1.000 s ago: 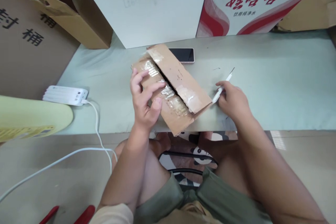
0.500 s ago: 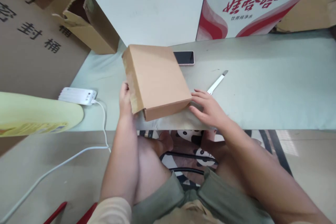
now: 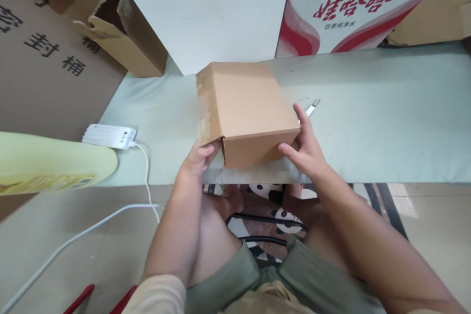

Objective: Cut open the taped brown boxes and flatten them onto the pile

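Observation:
A small brown cardboard box (image 3: 253, 98) sits in front of me, its smooth broad face up. Along its left edge a taped flap (image 3: 209, 103) sticks out at a slant. My left hand (image 3: 200, 157) is closed at the near left corner, fingers curled under the flap. With the thumb on the near side and the fingers along the right side, my right hand (image 3: 306, 144) grips the box's near right corner. Just beyond that hand lies a white utility knife (image 3: 312, 107) with its blade out; the hand hides its handle.
A pale green cloth (image 3: 386, 117) covers the bench. White cartons (image 3: 221, 19) and a red-and-white carton (image 3: 338, 14) stand along the back. At left are a white power bank (image 3: 109, 136) with its cable, a yellow-green object (image 3: 55, 159) and an open cardboard box (image 3: 128, 39).
The box has been turned over from its taped side to its smooth side, then shifted right, covering the phone. My right hand has let go of the utility knife and taken the box's corner.

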Tool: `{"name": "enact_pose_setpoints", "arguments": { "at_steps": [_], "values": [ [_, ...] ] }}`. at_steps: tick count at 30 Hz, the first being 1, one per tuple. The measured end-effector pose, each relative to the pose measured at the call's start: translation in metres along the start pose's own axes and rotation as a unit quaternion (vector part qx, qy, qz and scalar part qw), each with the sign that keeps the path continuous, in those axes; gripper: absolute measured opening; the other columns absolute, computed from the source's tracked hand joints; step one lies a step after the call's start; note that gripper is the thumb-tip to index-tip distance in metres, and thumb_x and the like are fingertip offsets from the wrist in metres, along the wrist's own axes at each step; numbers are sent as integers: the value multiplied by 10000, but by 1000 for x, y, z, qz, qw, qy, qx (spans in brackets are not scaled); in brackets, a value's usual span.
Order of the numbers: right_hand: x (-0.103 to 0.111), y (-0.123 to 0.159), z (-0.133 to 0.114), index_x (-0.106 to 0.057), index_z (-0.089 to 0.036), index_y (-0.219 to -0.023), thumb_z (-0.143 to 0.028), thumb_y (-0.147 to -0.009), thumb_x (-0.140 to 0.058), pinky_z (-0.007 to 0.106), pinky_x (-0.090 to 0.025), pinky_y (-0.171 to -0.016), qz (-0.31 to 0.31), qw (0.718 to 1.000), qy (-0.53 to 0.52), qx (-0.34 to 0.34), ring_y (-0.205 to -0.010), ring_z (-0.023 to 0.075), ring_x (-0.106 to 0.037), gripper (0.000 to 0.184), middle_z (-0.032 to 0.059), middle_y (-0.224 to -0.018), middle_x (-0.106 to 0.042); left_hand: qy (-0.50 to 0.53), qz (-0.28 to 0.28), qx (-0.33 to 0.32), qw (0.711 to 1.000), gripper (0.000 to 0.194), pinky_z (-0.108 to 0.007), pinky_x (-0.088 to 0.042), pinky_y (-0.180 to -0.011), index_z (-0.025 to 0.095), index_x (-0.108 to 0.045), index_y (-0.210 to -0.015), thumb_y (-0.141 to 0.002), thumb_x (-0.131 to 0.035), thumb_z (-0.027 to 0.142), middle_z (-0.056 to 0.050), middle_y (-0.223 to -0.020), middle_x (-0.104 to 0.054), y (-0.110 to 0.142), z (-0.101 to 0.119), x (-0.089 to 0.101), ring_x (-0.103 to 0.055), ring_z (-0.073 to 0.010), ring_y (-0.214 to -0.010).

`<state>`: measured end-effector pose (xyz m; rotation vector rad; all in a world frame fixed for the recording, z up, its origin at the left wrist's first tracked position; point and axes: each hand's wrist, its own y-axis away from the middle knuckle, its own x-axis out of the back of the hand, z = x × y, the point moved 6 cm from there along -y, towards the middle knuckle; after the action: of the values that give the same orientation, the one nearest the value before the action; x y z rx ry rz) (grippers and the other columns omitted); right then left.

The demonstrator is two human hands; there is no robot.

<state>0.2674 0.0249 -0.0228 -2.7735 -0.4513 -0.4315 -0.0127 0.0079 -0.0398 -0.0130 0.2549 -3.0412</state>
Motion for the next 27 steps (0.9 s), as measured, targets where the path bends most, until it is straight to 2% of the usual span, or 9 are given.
{"name": "enact_pose_setpoints", "arguments": {
  "at_steps": [4, 6, 10, 13, 16, 18, 20, 23, 27],
  "values": [
    [0, -2, 6, -203, -310, -1653, -720, -837, -732, 474, -618, -1018, 16, 997, -64, -41, -1206, 291, -725, 1055, 166, -1521, -600, 52, -93, 34, 994, 772, -487, -602, -1006, 283, -743, -1073, -476, -920, 741, -103, -1020, -785, 5, 4, -16, -717, -382, -1207],
    [0, -3, 8, -286, -300, -1604, -720, -799, -770, 458, -624, -1000, 21, 995, -80, -48, -1191, 291, -727, 1029, 163, -1478, -627, 56, -106, 20, 993, 846, -471, -570, -1062, 295, -723, -1150, -438, -974, 677, -106, -1140, -768, 3, 3, -19, -680, -379, -1277],
    [4, -3, 15, -341, -283, -1527, -658, -782, -812, 479, -601, -1014, 65, 993, -76, -61, -1183, 297, -716, 958, 154, -1358, -679, -46, -41, -46, 997, 1089, -552, -395, -1239, 317, -642, -1343, -379, -989, 686, -131, -1536, -551, -8, -2, -5, -433, -410, -1533],
    [10, 0, 21, -299, -283, -1536, -613, -797, -806, 525, -587, -993, 129, 988, -27, -76, -1115, 302, -720, 954, 121, -1200, -711, -140, 14, -67, 988, 1112, -615, -286, -1282, 256, -666, -1326, -348, -999, 666, -163, -1663, -367, -14, -4, 5, -291, -460, -1595],
    [17, 5, 23, -300, -273, -1539, -581, -787, -816, 515, -591, -936, 195, 977, 36, -81, -1038, 297, -713, 962, 71, -1046, -702, -144, 55, -58, 986, 976, -600, -359, -1246, 183, -699, -1250, -433, -997, 626, -202, -1506, -537, -13, -1, 5, -488, -437, -1468],
    [22, 6, 21, -310, -275, -1534, -563, -827, -779, 467, -603, -857, 222, 971, 48, -71, -947, 273, -713, 896, 46, -974, -689, -105, 67, -49, 991, 867, -542, -494, -1135, 174, -710, -1182, -491, -981, 622, -172, -1272, -690, -10, 3, 1, -657, -375, -1259],
    [27, 6, 18, -334, -281, -1522, -559, -917, -670, 426, -599, -780, 233, 970, 51, -52, -832, 244, -701, 745, 34, -930, -681, -68, 79, -35, 994, 776, -455, -582, -964, 177, -716, -1082, -506, -970, 631, -127, -1055, -749, -7, 6, -3, -731, -316, -1036],
    [36, 6, 13, -454, -278, -1461, -555, -1006, -495, 431, -595, -759, 245, 965, 89, -22, -801, 239, -688, 535, 57, -958, -686, -35, 129, -29, 991, 618, -365, -574, -760, 188, -708, -909, -572, -917, 662, -73, -831, -731, -4, 10, 0, -719, -257, -810],
    [40, 5, 10, -576, -271, -1399, -533, -1021, -419, 515, -594, -938, 246, 961, 129, -12, -1113, 304, -691, 487, 105, -1212, -686, 75, 186, -25, 979, 425, -324, -466, -539, 222, -599, -633, -789, -627, 616, -19, -554, -547, -2, 13, 7, -581, -197, -537]
  ]
}}
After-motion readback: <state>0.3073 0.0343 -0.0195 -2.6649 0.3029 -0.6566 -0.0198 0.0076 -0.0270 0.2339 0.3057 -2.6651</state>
